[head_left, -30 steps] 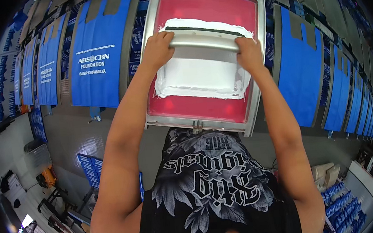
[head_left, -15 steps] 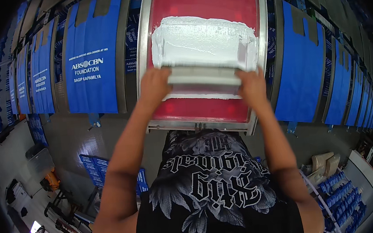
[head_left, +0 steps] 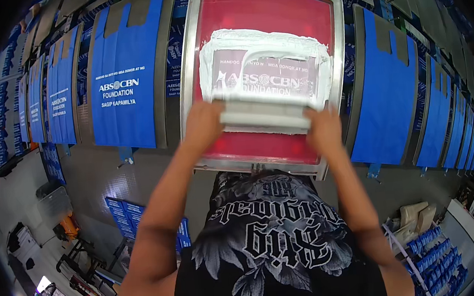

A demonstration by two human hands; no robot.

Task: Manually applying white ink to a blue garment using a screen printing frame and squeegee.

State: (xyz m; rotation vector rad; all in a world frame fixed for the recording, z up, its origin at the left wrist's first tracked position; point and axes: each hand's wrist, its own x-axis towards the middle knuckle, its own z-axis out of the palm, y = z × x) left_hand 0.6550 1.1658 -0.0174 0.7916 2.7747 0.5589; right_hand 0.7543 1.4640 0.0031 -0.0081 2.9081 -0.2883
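Note:
A screen printing frame (head_left: 340, 60) with a metal border and red mesh lies in front of me. White ink (head_left: 320, 67) is spread over the middle of the mesh, thick round the edges and thin over a lettered stencil area (head_left: 229, 61). Across the lower part of the ink lies a pale, wide squeegee (head_left: 267, 110). My left hand (head_left: 204, 124) is closed round its left end, and my right hand (head_left: 323, 126) is closed round its right end. Motion blurs the fingers of the right hand a little.
Blue bags with cut-out handles lie flat on grey boards in a row to the left (head_left: 125, 90) and right (head_left: 381, 90) of the frame. More printed blue pieces (head_left: 122, 217) are low at the left. A rack of blue items (head_left: 435, 257) stands at the lower right.
The thick white ink over the middle has thinned, and the lettering now shows through. The squeegee, still in both hands, sits slightly lower in the picture; the whole view has shifted a little.

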